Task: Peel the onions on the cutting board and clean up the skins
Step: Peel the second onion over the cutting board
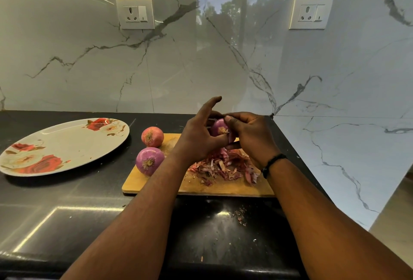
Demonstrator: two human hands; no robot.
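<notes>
A purple onion (219, 127) is held above the wooden cutting board (223, 187), between both hands. My left hand (199, 134) cups it from the left, index finger lifted. My right hand (250, 136) grips it from the right, its fingers curled over the top. Below the hands, a pile of reddish onion skins (225, 167) lies on the board. A peeled purple onion (149, 160) rests on the board's left edge. An orange-skinned onion (152, 136) sits at the board's far left corner.
A large floral plate (64, 145) lies on the black counter (67, 212) to the left. Skin crumbs (240, 215) are scattered on the counter in front of the board. Marble walls stand behind and to the right, forming a corner close to the board.
</notes>
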